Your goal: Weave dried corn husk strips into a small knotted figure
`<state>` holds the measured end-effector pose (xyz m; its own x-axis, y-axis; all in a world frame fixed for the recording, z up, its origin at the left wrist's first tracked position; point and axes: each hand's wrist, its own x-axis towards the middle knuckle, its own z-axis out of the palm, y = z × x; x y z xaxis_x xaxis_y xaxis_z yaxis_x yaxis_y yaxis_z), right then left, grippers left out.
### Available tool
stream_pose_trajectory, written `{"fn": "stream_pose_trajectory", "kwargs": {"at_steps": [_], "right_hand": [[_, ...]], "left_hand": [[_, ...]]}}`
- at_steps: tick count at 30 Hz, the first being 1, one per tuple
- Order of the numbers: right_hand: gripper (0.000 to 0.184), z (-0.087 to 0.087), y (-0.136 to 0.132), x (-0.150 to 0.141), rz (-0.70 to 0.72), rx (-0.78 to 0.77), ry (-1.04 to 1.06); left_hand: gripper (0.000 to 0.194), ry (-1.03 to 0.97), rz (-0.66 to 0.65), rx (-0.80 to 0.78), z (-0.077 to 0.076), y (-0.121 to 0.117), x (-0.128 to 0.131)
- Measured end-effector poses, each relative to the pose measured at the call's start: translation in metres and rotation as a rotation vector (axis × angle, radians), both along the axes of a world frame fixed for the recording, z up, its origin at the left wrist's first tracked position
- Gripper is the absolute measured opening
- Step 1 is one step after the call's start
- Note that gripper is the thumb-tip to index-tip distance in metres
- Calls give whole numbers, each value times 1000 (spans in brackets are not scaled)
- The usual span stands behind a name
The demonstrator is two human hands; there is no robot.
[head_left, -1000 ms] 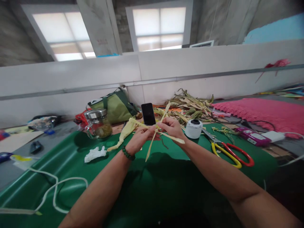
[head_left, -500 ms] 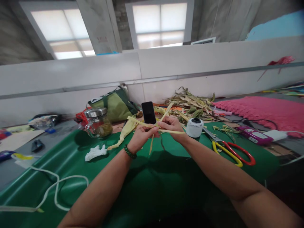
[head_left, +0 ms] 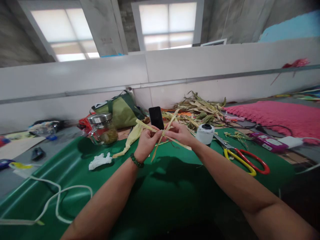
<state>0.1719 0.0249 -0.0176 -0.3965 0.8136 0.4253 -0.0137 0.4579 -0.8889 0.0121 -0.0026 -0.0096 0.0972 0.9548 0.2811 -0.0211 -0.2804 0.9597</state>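
My left hand (head_left: pixel 146 142), a green bead bracelet at its wrist, and my right hand (head_left: pixel 180 132) meet above the green table cover (head_left: pixel 160 186). Both pinch thin pale yellow leaf strips (head_left: pixel 162 135) that cross each other between the fingers. One strip hangs down toward the cover, another sticks out to the right past my right wrist. A black phone (head_left: pixel 156 117) stands upright just behind the hands.
A white spool (head_left: pixel 204 134) and red-and-yellow scissors (head_left: pixel 243 159) lie right of my hands. A glass jar (head_left: pixel 102 129), a green bag (head_left: pixel 120 111), a crumpled tissue (head_left: pixel 100 161) and a white cord (head_left: pixel 57 203) are on the left. Dried leaves (head_left: pixel 197 111) and a pink mat (head_left: pixel 275 116) lie behind.
The crossed strips have turned in my fingers. The long strip that lay nearly level half a second ago now slants down to the right. Both hands stay in about the same place.
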Motion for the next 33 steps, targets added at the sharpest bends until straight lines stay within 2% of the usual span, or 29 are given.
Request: {"fn": "stream_pose_trajectory", "kwargs": {"at_steps": [3, 5, 8, 14, 19, 26, 29, 33], "right_hand": [[24, -2, 1, -1, 70, 101, -73], [19, -3, 2, -2, 59, 174, -88], [21, -5, 2, -3, 11, 181, -66], [26, -6, -2, -4, 19, 200, -19], [24, -7, -1, -1, -36, 305, -48], [25, -5, -2, 5, -116, 490, -139], [25, -4, -2, 4, -106, 449, -157], [26, -7, 0, -4, 84, 200, -58]], "left_hand": [[36, 106, 17, 82, -5, 2, -1], [36, 148, 32, 87, -6, 2, -1], [36, 184, 17, 45, -5, 1, -1], [30, 70, -115, -139, 2, -5, 1], [21, 7, -124, -201, 3, -5, 2], [26, -13, -174, -226, 4, -6, 3], [25, 22, -175, -223, 4, -7, 2], [28, 198, -66, -108, 5, -6, -1]]}}
